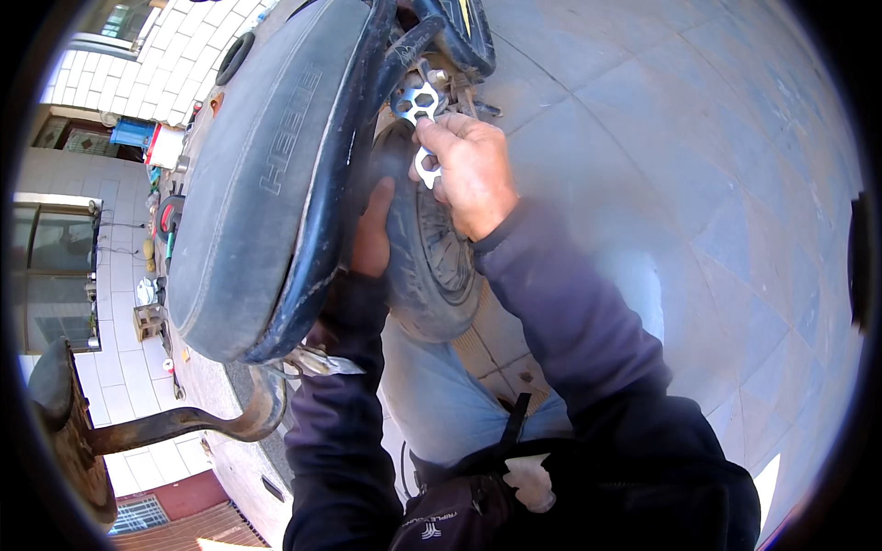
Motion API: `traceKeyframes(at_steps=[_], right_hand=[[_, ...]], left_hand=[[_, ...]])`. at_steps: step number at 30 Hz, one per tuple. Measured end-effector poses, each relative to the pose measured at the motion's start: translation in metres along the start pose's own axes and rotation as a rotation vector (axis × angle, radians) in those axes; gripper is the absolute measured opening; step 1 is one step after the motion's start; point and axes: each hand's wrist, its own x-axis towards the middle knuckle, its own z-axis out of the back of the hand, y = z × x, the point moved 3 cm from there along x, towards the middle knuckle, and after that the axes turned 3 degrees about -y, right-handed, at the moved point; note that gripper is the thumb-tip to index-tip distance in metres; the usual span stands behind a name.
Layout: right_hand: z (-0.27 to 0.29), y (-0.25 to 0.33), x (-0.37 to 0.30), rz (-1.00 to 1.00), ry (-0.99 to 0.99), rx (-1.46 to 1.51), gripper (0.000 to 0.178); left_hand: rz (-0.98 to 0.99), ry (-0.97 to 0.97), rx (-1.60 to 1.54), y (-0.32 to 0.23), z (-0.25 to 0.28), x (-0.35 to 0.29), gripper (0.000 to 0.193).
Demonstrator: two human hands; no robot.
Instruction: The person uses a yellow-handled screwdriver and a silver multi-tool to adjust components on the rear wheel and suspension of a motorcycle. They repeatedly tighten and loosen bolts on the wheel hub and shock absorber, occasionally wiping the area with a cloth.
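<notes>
My right hand [473,170] pinches a flat silver multi-hole wrench [427,168], its thumb pressed across the middle. The wrench's upper end lies at the metal axle and bracket parts [439,78] above a small black wheel [427,285]; whether it sits on a nut I cannot tell. My left hand [372,234] lies along the tyre's left side with one digit stretched upward, its other fingers hidden beneath the seat. The long dark padded seat [257,174] of the bike stands to the left of both hands, with a scuffed black frame edge.
A curved rusty metal bar [184,424] juts out at lower left. Grey floor tiles [661,165] spread to the right. Along the white tiled wall at left are a blue container [133,134], a small wooden box [148,321] and a loose tyre [236,57].
</notes>
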Motion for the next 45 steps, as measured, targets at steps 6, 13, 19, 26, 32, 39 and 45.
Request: traceKeyframes(at_steps=[6,13,19,26,32,39,45], right_hand=[[-0.003,0.002,-0.009,0.007,-0.143,0.04,0.023],[-0.012,-0.008,0.004,0.144,-0.191,-0.028,0.021],[-0.009,-0.009,0.001,0.107,-0.192,0.01,0.022],[-0.003,-0.015,-0.009,0.202,-0.246,-0.28,0.02],[-0.01,-0.014,-0.001,0.363,-0.236,-0.391,0.022],[-0.002,-0.005,-0.002,0.252,-0.132,-0.458,0.025],[0.01,-0.025,-0.02,0.061,0.021,-0.315,0.025]], left_hand=[[-0.001,0.017,-0.033,0.006,0.001,0.001,0.039],[-0.093,-0.078,0.028,0.011,0.002,0.003,0.042],[-0.052,-0.036,0.067,0.011,0.004,0.004,0.046],[-0.066,-0.053,0.061,0.011,0.002,0.003,0.045],[-0.096,-0.06,0.09,0.016,0.004,0.006,0.043],[-0.119,-0.09,0.154,0.025,0.008,0.009,0.044],[-0.111,-0.098,0.204,0.017,0.008,0.009,0.044]])
